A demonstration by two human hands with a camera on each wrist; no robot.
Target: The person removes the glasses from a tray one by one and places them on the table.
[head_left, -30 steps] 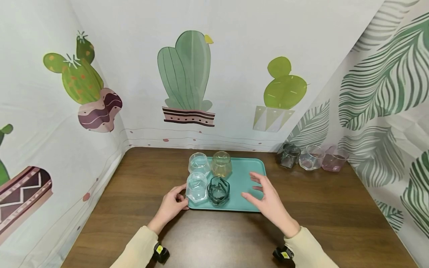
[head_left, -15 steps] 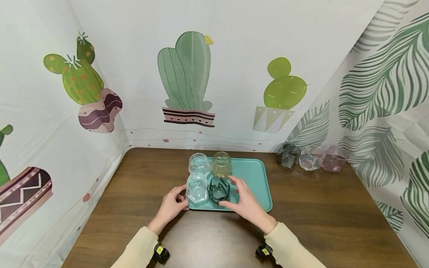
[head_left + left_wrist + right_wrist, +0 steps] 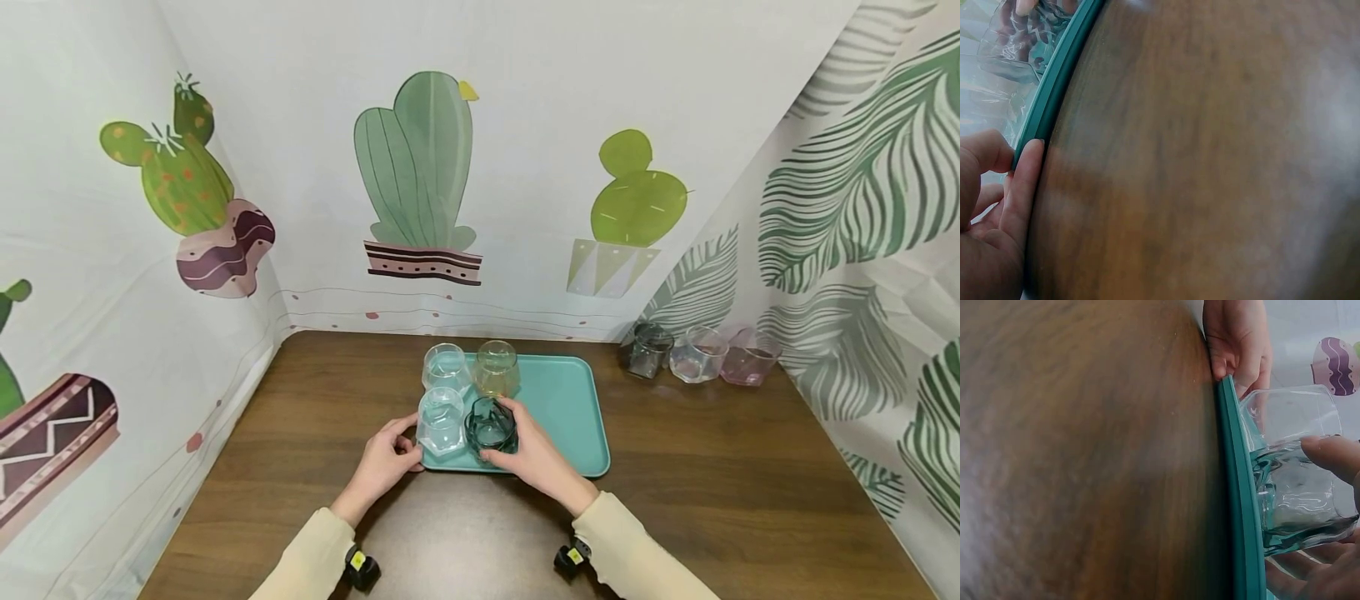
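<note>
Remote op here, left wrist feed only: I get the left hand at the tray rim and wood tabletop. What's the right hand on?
Observer: Right wrist view shows the right hand with thumb and fingers around the dark green glass.

Operator: Copy. How many glasses on the tray?

Observer: Head view shows four on the teal tray: that one, the near clear glass, the far clear glass and the amber glass.

Operator: Any off it?

Observer: Yes, three in a row at the back right of the table: dark grey glass, another clear glass, pink glass.
</note>
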